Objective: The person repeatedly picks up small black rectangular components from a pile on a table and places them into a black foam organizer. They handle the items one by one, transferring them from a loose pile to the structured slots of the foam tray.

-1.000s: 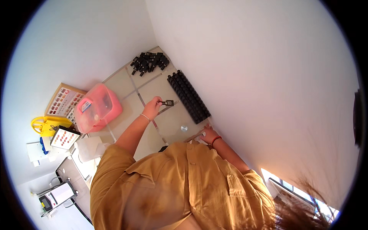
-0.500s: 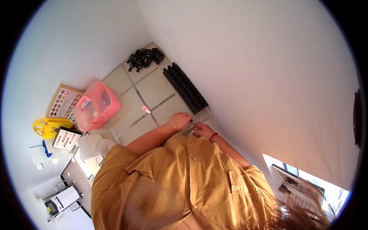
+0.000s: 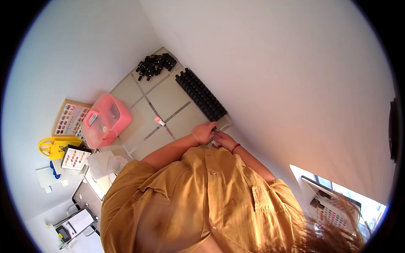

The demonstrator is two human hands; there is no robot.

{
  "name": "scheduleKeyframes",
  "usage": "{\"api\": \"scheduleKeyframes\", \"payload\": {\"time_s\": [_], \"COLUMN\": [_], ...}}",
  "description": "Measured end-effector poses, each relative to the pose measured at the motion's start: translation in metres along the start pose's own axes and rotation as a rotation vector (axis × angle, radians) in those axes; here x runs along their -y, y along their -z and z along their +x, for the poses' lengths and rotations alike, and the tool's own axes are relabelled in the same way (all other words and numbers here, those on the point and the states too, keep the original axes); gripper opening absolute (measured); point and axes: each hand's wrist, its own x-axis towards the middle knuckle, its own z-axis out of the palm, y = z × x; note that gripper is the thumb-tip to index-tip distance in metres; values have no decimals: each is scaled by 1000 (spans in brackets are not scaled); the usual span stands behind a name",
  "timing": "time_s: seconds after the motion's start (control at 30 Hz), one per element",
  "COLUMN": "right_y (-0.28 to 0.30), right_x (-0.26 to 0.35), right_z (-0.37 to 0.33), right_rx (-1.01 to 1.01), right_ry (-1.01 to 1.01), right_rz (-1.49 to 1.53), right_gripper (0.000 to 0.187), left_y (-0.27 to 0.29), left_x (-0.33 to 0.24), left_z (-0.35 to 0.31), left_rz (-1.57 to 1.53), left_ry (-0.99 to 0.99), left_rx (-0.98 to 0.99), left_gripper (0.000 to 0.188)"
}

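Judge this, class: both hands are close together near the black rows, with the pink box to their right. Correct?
No: the head view shows the pink box to their left. The left hand and right hand are close together near the black rows.

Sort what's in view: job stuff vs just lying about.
Apparently job:
left grip, holding small dark item, partly hidden
right grip, close beside
black bottle rows
black bottle pile

Lying about:
pink case
yellow bag
colour chart
white machine
pink-and-white item, role unclear
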Motion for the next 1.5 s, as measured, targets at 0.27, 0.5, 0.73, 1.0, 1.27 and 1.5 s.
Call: {"api": "scheduleKeyframes", "payload": {"time_s": [0.27,0.5,0.73,1.0,1.27,1.5], "right_y": [4,12,17,28,32,48], "right_x": [-9,-17,0,-3,3,-19], "right_z": [10,13,11,19,27,28], "right_rx": [23,-68,-163,-215,-226,-248], "right_ry": [-69,-17,-37,-2,1,47], "right_rz": [62,176,231,346,365,137], "right_gripper": [60,57,54,55,56,52], "left_y": [-24,-37,-69,-45,-79,5], "left_x": [41,37,48,15,50,60], "left_z": [-11,7,29,48,51,14], "left_rz": [-355,-638,-898,-1007,-946,-959], "left_ry": [311,264,132,303,110,457], "left_rx": [156,275,247,326,274,699], "left_gripper": [43,39,33,31,41,32]}}
